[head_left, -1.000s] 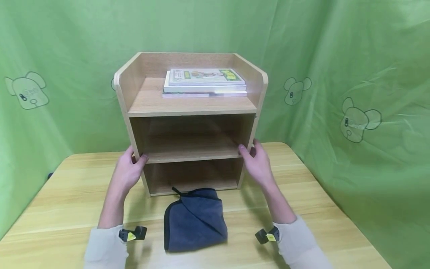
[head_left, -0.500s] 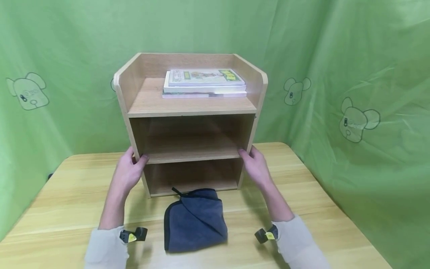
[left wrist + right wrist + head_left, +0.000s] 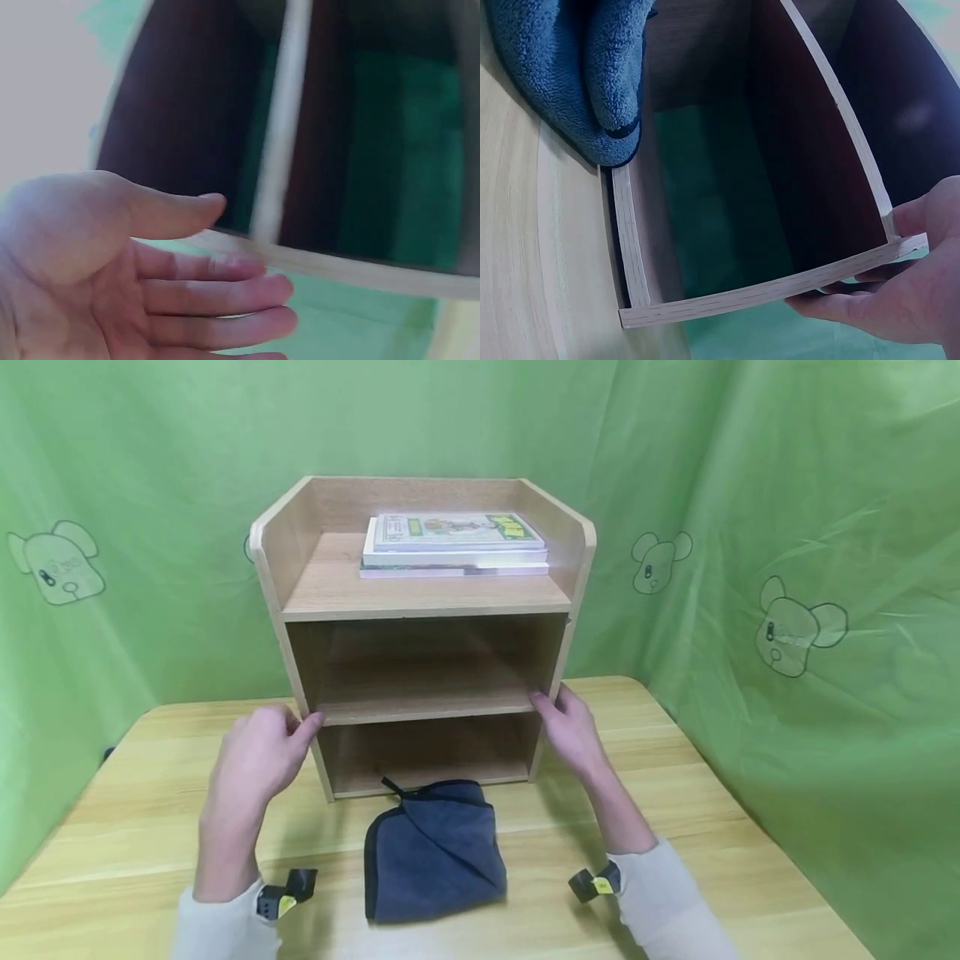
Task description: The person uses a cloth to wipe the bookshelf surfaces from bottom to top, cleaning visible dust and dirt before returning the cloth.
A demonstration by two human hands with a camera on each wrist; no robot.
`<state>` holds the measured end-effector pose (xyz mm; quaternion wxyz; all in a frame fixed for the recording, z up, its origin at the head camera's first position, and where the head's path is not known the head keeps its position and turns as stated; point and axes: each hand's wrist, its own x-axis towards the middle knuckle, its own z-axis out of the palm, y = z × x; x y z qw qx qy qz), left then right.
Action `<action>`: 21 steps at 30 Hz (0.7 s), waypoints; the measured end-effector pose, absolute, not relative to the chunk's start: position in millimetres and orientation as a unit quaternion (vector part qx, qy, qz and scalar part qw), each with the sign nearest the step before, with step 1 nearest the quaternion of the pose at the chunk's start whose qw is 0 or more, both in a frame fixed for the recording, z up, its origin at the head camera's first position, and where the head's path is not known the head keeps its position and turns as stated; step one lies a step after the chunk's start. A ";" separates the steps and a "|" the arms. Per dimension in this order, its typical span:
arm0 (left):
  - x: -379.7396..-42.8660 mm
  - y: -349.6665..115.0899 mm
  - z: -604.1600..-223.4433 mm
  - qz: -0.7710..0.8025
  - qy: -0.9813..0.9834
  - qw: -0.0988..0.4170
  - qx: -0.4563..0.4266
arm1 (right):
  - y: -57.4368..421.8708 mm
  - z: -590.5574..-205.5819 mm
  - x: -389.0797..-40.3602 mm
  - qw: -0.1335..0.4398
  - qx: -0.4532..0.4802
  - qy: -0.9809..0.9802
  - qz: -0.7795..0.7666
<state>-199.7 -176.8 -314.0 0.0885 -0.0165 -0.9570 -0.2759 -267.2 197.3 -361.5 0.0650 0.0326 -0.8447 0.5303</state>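
A light wooden shelf unit stands on the table, with two open compartments below its walled top. My right hand grips its right side panel, thumb on the inner side and fingers behind the outer face. At the left side panel, my left hand has its thumb near the front edge. In the left wrist view, that hand's fingers lie straight and spread slightly; whether they touch the panel is unclear. A folded blue-grey towel with dark edging lies before the unit. Several books are stacked on its top.
The wood-grain table has rounded back corners. Green curtains with mouse-like drawings hang behind and along both sides, close to the table's edges. Each wrist wears a small black camera on a band.
My left hand has loosened from the left panel and shifted left and toward me. The right hand slid slightly down its panel early on. Shelf, books and towel stay put.
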 end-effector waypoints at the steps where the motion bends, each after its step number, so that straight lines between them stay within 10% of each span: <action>1: -195.6 -174.3 -310.2 -0.274 -0.958 0.076 -0.026 | 197.5 -362.0 -267.4 0.065 0.034 -0.844 0.531; 21: -171.8 -12.6 -381.4 -0.161 -0.939 -0.172 -0.251 | 198.0 -364.5 -265.7 0.063 0.037 -0.841 0.537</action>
